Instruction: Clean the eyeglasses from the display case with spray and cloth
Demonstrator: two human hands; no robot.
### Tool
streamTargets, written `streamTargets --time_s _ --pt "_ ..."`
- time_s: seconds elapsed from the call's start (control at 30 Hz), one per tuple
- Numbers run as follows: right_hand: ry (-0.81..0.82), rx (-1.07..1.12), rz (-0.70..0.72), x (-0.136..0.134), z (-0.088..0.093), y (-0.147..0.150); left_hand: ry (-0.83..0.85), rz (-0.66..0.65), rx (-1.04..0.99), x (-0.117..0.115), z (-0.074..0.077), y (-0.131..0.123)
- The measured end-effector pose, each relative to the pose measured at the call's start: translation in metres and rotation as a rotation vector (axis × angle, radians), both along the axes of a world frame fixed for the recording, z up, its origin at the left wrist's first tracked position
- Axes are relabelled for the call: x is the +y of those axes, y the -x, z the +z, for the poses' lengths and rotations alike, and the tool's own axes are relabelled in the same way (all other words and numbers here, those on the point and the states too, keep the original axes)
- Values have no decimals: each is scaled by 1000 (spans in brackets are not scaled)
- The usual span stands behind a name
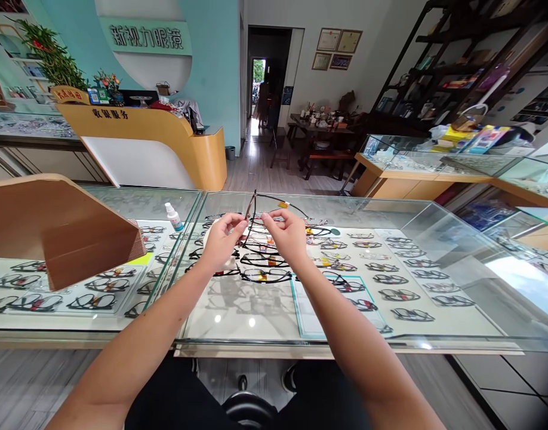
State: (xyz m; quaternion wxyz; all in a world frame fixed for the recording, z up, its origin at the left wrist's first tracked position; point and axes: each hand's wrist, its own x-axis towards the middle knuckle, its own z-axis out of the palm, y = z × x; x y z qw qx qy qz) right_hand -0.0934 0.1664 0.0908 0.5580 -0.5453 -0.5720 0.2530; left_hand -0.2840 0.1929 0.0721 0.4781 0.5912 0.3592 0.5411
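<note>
A pair of dark-rimmed eyeglasses (255,206) is raised edge-on above the glass display case (336,349). My left hand (221,240) pinches its near side between thumb and fingers. From the left, my right hand (288,234) meets the same eyeglasses, its thumb and fingers closed at the frame; the exact contact is small and partly hidden. One temple arm with an orange tag (283,205) stretches right behind my right hand. Below both hands, several eyeglasses (265,275) lie in rows, some with coloured stickers.
A cardboard box (90,239) stands on the glass at left, near a small white spray bottle (174,217). A teal-edged tray (296,307) lies under my right forearm. Across the floor are a wooden counter (211,158) and another display case (417,176).
</note>
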Motion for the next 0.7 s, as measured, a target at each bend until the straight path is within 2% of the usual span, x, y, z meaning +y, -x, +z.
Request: streamTargets --time_s 0.27,0.7 --pt "-17 -46 -114 3 0 -7 -42 -57 66 1 -3 0" --pt "52 -177 -86 -1 6 -3 -79 -86 109 0 -2 0"
